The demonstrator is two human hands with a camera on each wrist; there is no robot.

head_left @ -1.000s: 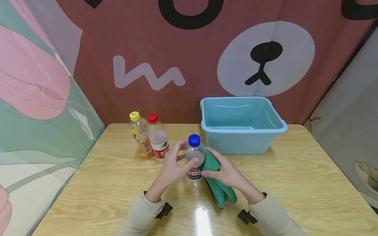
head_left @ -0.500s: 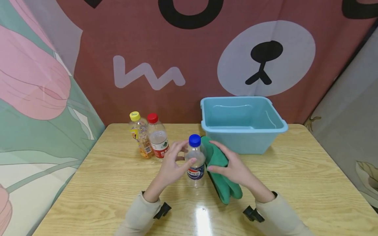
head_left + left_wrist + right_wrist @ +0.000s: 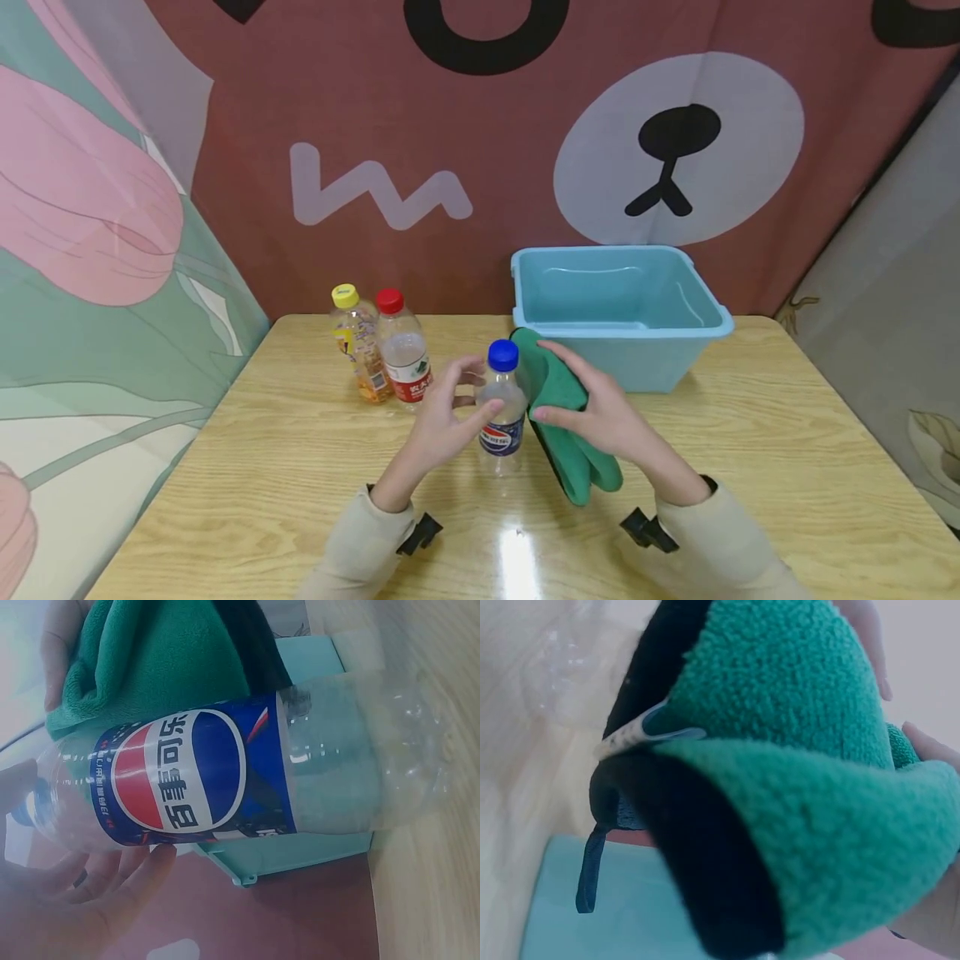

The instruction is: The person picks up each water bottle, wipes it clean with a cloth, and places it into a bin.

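- Step in hand, as I judge it: the bottle is being wiped with the cloth; next calls for a steady left hold while the cloth works round the side
- Left hand [image 3: 444, 421]: fingers bent loosely round the upper part of the blue-capped bottle [image 3: 501, 437], which stands on the table [image 3: 262, 483] in front of the blue tub's [image 3: 637, 364] left end
- Right hand [image 3: 600, 417]: half closed, pinching the green cloth [image 3: 557, 387] in front of the tub
- Held bottle's label [image 3: 180, 772]: Pepsi roundel, 百事可乐
- Left of the tub: red-capped bottle [image 3: 406, 354], red-and-white label, and yellow-capped bottle [image 3: 363, 350]; lettering too small to read surely
- Cloth's white tag [image 3: 634, 735]: print illegible
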